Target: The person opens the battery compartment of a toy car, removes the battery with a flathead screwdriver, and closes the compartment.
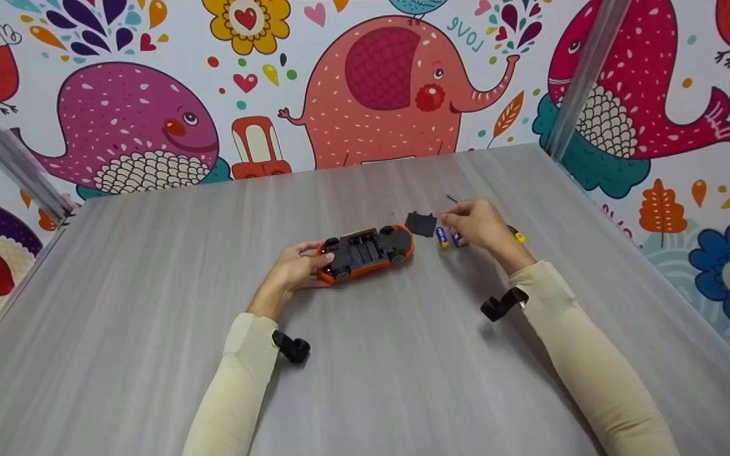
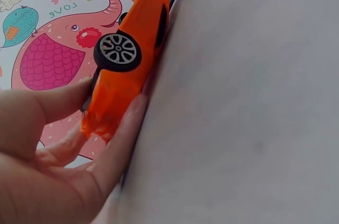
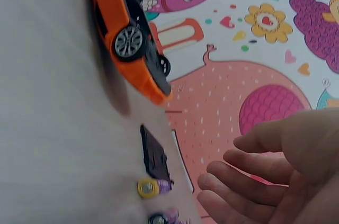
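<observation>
An orange toy car (image 1: 368, 253) lies wheels up, its black underside showing an open battery compartment. My left hand (image 1: 295, 269) grips one end of it, thumb on the underside and fingers along the body. In the left wrist view the car's orange side (image 2: 143, 28) and two wheels show. My right hand (image 1: 476, 221) hovers above two small batteries, one with a purple and yellow wrapper (image 1: 442, 237). In the right wrist view its fingers (image 3: 249, 181) are loosely bent and hold nothing. A black battery cover (image 1: 421, 224) lies between the car and the batteries.
A yellow and black handle (image 1: 516, 234) shows behind my right wrist, and a thin dark rod (image 1: 452, 199) pokes out beyond the fingers. The grey table (image 1: 149, 304) meets patterned wall panels at its back and sides.
</observation>
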`<move>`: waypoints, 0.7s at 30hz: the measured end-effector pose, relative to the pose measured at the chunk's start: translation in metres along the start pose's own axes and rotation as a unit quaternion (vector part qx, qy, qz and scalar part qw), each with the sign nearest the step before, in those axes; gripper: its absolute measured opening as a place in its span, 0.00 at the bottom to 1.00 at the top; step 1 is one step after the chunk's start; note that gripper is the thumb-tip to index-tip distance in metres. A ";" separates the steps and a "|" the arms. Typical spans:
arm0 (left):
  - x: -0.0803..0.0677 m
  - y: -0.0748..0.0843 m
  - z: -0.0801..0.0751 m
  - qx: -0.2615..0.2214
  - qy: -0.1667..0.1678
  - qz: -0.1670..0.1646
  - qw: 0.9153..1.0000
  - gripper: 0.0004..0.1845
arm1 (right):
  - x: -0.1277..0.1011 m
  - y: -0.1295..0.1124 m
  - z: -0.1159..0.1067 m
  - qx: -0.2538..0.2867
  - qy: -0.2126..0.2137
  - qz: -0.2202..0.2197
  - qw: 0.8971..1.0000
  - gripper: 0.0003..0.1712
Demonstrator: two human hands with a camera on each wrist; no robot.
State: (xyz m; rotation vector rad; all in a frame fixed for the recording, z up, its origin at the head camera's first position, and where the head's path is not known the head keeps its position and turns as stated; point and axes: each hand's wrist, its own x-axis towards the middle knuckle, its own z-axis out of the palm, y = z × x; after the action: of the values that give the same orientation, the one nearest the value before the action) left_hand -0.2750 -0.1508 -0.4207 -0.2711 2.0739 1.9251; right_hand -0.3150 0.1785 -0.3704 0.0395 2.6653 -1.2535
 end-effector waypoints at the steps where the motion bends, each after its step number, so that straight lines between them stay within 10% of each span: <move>1: 0.000 0.000 0.000 0.000 -0.002 0.000 1.000 0.29 | -0.001 -0.001 0.001 -0.001 -0.007 -0.004 1.000 0.20; 21: -0.003 0.002 -0.001 -0.038 0.003 -0.004 0.999 0.25 | -0.007 -0.005 0.040 0.163 -0.136 -0.020 0.977 0.33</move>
State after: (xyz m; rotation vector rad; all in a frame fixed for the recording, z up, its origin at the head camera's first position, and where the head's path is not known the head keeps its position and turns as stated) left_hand -0.2725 -0.1517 -0.4176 -0.3035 2.0025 2.0039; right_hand -0.3017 0.1455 -0.3902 -0.1304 2.2197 -1.5720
